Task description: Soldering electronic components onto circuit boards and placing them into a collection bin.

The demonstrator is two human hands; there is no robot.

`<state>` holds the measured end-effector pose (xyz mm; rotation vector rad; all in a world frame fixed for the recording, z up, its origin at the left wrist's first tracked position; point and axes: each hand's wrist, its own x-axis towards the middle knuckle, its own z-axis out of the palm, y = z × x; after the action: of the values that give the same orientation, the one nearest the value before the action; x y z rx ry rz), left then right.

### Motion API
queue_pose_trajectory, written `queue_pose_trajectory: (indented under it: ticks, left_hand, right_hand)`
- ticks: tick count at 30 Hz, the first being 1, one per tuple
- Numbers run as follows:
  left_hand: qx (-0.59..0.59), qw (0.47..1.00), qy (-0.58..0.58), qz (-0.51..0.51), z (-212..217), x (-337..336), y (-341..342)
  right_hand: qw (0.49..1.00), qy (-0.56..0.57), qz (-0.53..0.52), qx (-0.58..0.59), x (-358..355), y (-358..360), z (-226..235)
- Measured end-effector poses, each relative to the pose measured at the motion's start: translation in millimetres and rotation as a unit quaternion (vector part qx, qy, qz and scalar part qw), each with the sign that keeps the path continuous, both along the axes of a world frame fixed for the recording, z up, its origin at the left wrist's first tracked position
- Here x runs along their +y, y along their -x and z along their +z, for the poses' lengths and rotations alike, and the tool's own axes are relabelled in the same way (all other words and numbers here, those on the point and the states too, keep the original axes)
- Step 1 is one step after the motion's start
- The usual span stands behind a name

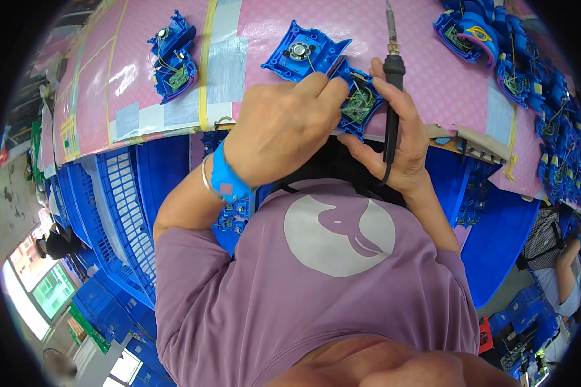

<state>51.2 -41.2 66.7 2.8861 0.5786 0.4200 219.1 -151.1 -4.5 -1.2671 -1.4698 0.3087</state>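
Note:
A blue plastic housing lies opened on the table before me. One half (300, 51) carries a round speaker, and the other half (360, 106) holds a green circuit board. My left hand (287, 122), with a blue wristband, is closed in a pinch over the gap between the halves; its fingertips hide whatever they hold. A black-handled soldering iron (394, 77) lies along my right hand (407, 138), tip pointing away and cord hanging toward me. That hand's thumb and fingers also bracket the circuit-board half on its right side.
Another opened blue housing (174, 61) lies at the far left. Many more (513, 64) crowd the table's right side. The pink table covering (400, 19) is taped in places. Blue crates (132, 206) stand below the table edge; a co-worker's arm (569, 258) shows at right.

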Motion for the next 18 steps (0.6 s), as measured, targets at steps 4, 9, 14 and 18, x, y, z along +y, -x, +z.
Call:
queue_pose_trajectory:
  ticks: [4, 9, 14, 18]
  left_hand:
    - [-0.109, 0.988, 0.078, 0.073, -11, -13, 30]
    - [-0.156, 0.896, 0.36, 0.209, -23, -5, 60]
    - [-0.38, 0.768, 0.476, 0.198, -42, 8, 65]
    - [-0.401, 0.835, 0.322, 0.195, -55, 12, 53]
  right_hand:
    - [1.0, -0.005, -0.005, 0.0, -1, 2, -1]
    - [0.996, 0.01, 0.071, -0.061, 3, 3, 5]
    - [0.992, -0.071, 0.025, -0.101, 2, 5, 12]
    - [0.999, -0.03, 0.015, -0.008, -7, 17, 27]
